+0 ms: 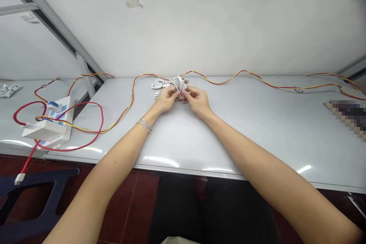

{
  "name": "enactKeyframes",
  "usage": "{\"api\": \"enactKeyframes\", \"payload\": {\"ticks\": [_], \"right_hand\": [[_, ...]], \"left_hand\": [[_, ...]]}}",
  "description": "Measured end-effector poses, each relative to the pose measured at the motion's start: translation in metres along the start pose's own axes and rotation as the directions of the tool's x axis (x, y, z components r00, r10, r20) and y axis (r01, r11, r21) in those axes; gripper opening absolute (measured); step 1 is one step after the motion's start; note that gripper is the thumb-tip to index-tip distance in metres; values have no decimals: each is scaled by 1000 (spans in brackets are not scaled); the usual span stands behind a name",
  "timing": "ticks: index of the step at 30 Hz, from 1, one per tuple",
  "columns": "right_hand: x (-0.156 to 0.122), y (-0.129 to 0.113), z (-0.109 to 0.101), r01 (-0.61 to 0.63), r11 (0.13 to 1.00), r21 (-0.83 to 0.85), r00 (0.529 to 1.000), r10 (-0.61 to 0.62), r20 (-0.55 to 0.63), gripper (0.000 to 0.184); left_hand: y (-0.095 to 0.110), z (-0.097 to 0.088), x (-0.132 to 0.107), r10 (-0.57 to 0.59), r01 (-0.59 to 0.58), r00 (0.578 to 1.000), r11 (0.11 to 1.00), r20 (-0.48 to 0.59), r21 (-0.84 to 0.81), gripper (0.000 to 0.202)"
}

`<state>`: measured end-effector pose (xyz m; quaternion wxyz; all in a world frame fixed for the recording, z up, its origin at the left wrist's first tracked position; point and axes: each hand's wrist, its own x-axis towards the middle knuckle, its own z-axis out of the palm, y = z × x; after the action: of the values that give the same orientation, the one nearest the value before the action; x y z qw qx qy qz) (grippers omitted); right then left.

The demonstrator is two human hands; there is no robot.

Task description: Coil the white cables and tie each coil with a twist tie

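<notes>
Between my two hands, near the back of the grey tabletop (177, 133), is a coiled white USB cable (178, 83). My left hand (166, 99) pinches its lower part from the left, thumb and fingers together. From the right, my right hand (198, 101) closes its fingertips on the same coil. A USB plug (185, 82) sticks out at the coil's upper right. Just behind my left hand lie more bundled white cables (160, 84), tied with dark ties. My fingers cover the lower part of the held coil.
A white power strip (61, 122) with a white adapter (47, 130) and red cable stands at the left. Twisted red-yellow wire (217, 83) runs along the wall. A pixelated flat object (347, 116) lies at right. A blue stool (54, 198) stands below left.
</notes>
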<state>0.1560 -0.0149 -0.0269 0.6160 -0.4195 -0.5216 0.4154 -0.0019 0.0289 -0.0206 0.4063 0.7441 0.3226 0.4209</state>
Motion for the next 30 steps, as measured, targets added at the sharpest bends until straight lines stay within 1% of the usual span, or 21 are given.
{"api": "enactKeyframes", "payload": {"ticks": [2,4,6,8,10,14,17,20,22,24,27,30], "right_hand": [[-1,1,0,0,1000,-16,1000,0,-28,42],[-1,0,0,-64,997,45,996,66,-58,48],[-1,-4,1,-145,982,120,985,154,-72,60],[-1,-9,1,-193,968,160,974,209,-88,69],[-2,-14,1,-208,965,159,967,227,-113,73],[-2,-17,-1,-213,970,115,966,227,-122,68],[-1,-17,-4,-220,970,107,971,228,-74,65],[0,-18,-6,-248,963,101,967,252,-29,64],[0,-19,-6,-262,959,107,964,266,-28,64],[0,-21,-6,-267,955,127,962,273,-30,65],[-1,-22,-5,-266,954,141,962,271,-20,61],[-1,-20,-4,-264,958,113,963,269,-26,52]], "left_hand": [[2,0,0,38,-38,998,999,50,9,24],[5,-1,-1,52,-51,993,999,105,-16,28],[7,-2,-1,51,-38,986,996,160,-83,33],[9,-3,-2,47,-14,980,986,195,-163,40],[11,-4,-3,22,32,972,974,233,-225,43],[18,-5,-7,-36,128,957,942,287,-309,43],[22,-5,-9,-54,150,959,931,280,-333,42],[22,-3,-9,-60,137,966,943,251,-303,43],[21,-2,-8,-69,124,975,959,211,-255,45],[20,0,-8,-93,134,979,966,184,-222,46],[19,2,-7,-116,159,976,958,183,-237,45],[17,0,-4,-138,162,984,954,110,-254,40]]}}
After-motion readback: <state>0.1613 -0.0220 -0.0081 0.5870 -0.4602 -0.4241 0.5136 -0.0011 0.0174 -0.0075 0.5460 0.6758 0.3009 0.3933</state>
